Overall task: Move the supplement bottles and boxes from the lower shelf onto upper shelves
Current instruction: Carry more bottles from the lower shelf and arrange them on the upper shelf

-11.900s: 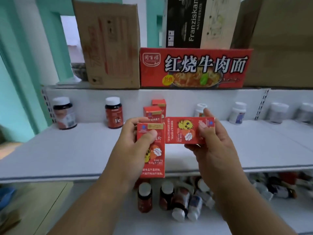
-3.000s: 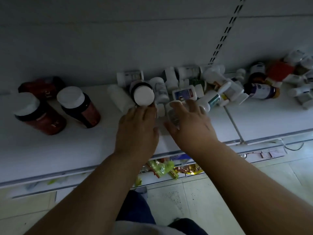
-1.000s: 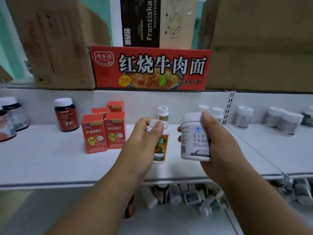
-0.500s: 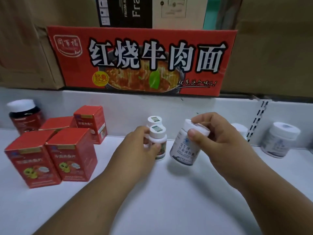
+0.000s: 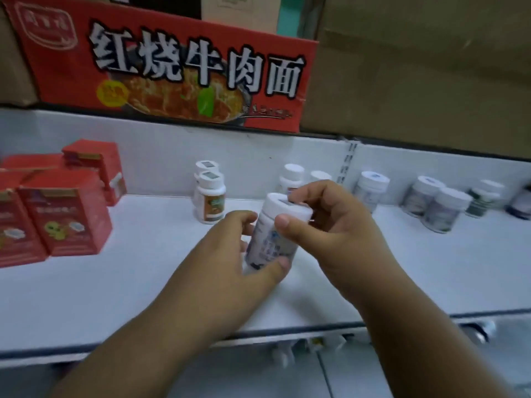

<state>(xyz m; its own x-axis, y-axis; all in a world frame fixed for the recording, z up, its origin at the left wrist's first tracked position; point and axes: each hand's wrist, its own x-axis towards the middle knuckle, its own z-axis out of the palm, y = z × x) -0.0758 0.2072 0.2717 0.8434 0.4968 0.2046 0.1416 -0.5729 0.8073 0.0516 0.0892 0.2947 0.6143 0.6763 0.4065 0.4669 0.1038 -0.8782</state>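
White plastic supplement bottle (image 5: 274,234) w/ blue label leans cap-right above white shelf (image 5: 431,271), right hand (image 5: 330,225) grip pinching cap, left hand (image 5: 230,254) grip clamped on base.

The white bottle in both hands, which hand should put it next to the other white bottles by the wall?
Probably the right hand. It grips the white bottle at the cap and is nearer the white bottles by the back wall. The left hand only holds the base.

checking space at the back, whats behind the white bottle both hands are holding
Behind the white bottle two white-capped bottles stand at the shelf's back wall. The right hand covers their lower parts, so labels cannot be read.
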